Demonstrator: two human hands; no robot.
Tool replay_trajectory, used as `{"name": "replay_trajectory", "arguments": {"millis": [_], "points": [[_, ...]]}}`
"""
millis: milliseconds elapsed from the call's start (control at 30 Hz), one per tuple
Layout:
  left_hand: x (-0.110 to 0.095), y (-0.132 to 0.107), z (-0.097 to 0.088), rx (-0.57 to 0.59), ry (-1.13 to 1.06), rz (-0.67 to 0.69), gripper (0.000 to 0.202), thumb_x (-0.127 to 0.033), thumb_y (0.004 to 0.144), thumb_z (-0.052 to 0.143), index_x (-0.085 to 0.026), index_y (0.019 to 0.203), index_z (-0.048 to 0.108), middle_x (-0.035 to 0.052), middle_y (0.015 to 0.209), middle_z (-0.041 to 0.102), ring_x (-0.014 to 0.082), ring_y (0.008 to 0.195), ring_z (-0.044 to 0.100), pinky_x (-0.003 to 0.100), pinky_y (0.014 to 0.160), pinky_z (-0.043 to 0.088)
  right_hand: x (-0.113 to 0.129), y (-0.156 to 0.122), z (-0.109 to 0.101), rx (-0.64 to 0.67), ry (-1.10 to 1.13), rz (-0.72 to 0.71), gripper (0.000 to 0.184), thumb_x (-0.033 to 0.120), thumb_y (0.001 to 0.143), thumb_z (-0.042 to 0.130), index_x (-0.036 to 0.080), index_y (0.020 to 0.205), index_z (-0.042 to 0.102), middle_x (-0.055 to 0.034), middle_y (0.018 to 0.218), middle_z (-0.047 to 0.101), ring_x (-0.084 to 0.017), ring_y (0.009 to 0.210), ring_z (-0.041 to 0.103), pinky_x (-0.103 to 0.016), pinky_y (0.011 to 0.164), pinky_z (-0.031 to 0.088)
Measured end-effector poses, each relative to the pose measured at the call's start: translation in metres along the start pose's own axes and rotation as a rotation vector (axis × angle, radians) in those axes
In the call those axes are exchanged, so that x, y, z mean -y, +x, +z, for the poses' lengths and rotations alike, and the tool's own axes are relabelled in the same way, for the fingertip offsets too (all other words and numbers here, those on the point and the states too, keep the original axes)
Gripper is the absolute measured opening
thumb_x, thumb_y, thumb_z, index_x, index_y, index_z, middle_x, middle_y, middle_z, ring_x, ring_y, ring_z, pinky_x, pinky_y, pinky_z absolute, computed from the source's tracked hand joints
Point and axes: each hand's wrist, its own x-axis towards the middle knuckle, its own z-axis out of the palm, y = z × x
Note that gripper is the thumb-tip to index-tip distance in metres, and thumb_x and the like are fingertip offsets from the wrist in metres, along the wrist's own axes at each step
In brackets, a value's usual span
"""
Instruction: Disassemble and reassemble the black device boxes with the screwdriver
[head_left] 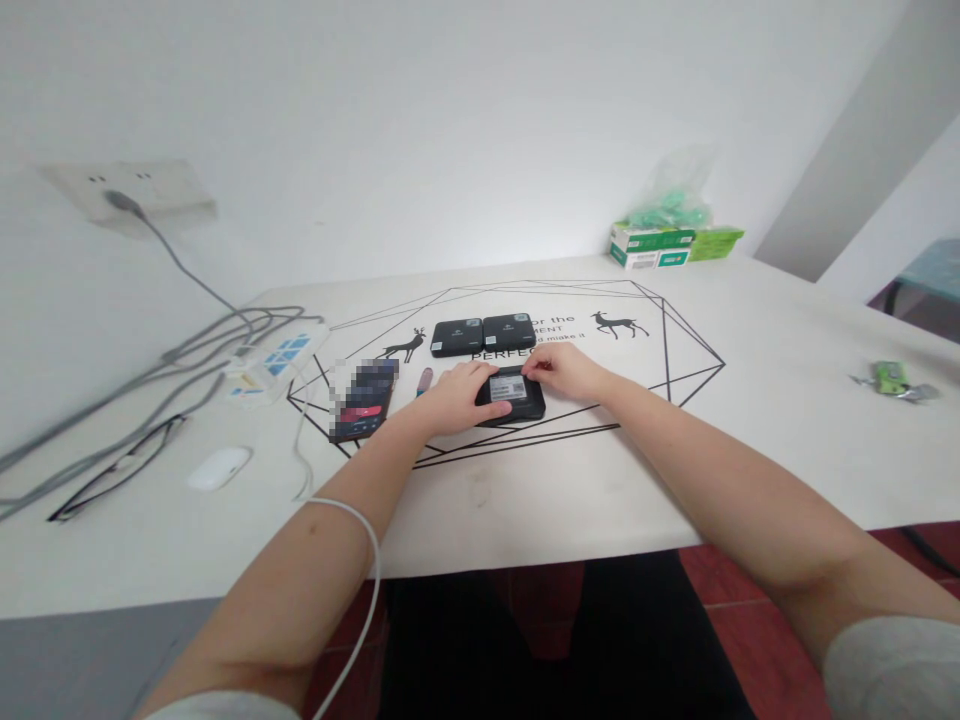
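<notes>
A small black box-shaped device [517, 397] with a label on top lies on the white table [570, 480] in front of me. My left hand [454, 395] grips its left side, thumb pressed on the near edge. My right hand [562, 370] pinches its far right corner with curled fingers. Two more black devices of the same kind [484, 334] lie side by side just behind it.
A phone [364, 400] lies left of my left hand, with a white cable [371, 570] over my forearm. Further left are a power strip [274, 365], grey cables, glasses [112, 470] and a white mouse [217, 467]. A green-white box [652, 245] stands at the back right, a small green item [892, 380] at far right.
</notes>
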Motion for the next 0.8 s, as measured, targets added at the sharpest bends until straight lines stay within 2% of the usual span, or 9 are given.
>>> {"name": "replay_trajectory", "arguments": {"millis": [167,367,467,533,600,667,733,800], "points": [[0.001,0.001,0.001,-0.004,-0.024,0.02,0.067,-0.064,0.097,0.06,-0.017,0.145,0.055,0.0178,0.141,0.063,0.0358,0.131,0.058,0.048,0.11,0.047,0.004,0.001,-0.001,0.006,-0.029,0.018,0.016,0.011,0.09,0.067,0.018,0.091,0.082,-0.0048,0.093,0.078,-0.017,0.087,0.068,-0.029,0.085,0.051],[0.002,0.0,0.0,-0.01,-0.042,0.029,0.069,-0.064,0.096,0.06,-0.017,0.146,0.054,0.0181,0.143,0.062,0.0355,0.131,0.059,0.047,0.111,0.047,0.007,0.001,-0.004,0.069,-0.098,-0.088,0.022,0.008,0.093,0.063,0.017,0.09,0.083,-0.0077,0.096,0.079,-0.019,0.094,0.071,-0.031,0.092,0.053],[0.001,-0.002,-0.002,0.008,-0.042,0.025,0.073,-0.064,0.093,0.064,-0.017,0.148,0.053,0.0182,0.147,0.06,0.0359,0.135,0.058,0.047,0.114,0.045,0.007,0.0,-0.007,0.096,-0.146,-0.115,0.024,0.009,0.093,0.062,0.018,0.097,0.084,-0.0092,0.103,0.08,-0.021,0.099,0.072,-0.034,0.096,0.054],[0.001,-0.003,-0.004,0.041,-0.036,0.019,0.083,-0.067,0.088,0.07,-0.018,0.152,0.05,0.019,0.154,0.055,0.0369,0.141,0.054,0.048,0.118,0.042,0.007,0.0,-0.012,0.043,-0.206,-0.099,0.028,0.011,0.096,0.059,0.016,0.108,0.083,-0.0117,0.11,0.08,-0.023,0.105,0.072,-0.035,0.1,0.053],[0.001,-0.005,-0.005,0.065,-0.021,0.004,0.096,-0.069,0.08,0.076,-0.018,0.155,0.046,0.0198,0.162,0.048,0.0385,0.148,0.047,0.049,0.122,0.038,0.005,-0.002,-0.023,-0.065,-0.296,-0.015,0.031,0.015,0.099,0.055,0.014,0.117,0.08,-0.0151,0.116,0.078,-0.026,0.11,0.072,-0.037,0.103,0.052],[0.002,-0.006,-0.005,0.064,-0.009,-0.012,0.103,-0.07,0.075,0.08,-0.019,0.157,0.046,0.0196,0.166,0.044,0.0396,0.151,0.044,0.05,0.123,0.037,0.001,-0.005,-0.037,-0.138,-0.415,0.136,0.032,0.022,0.1,0.055,0.013,0.121,0.078,-0.0183,0.12,0.076,-0.03,0.112,0.071,-0.041,0.103,0.053],[0.002,-0.007,-0.005,0.039,-0.006,-0.023,0.101,-0.069,0.074,0.081,-0.02,0.156,0.048,0.0189,0.164,0.046,0.0401,0.151,0.045,0.05,0.122,0.039,-0.005,-0.011,-0.05,-0.039,-0.53,0.298,0.037,0.036,0.095,0.067,0.014,0.123,0.076,-0.0231,0.127,0.073,-0.036,0.113,0.071,-0.046,0.097,0.055],[0.0,-0.007,-0.004,0.024,-0.012,-0.023,0.099,-0.068,0.075,0.081,-0.018,0.155,0.05,0.0191,0.162,0.049,0.0402,0.15,0.047,0.049,0.122,0.04,-0.01,-0.017,-0.059,0.141,-0.554,0.412,0.048,0.034,0.082,0.082,0.014,0.126,0.074,-0.0226,0.12,0.076,-0.038,0.108,0.072,-0.045,0.091,0.057]]}}
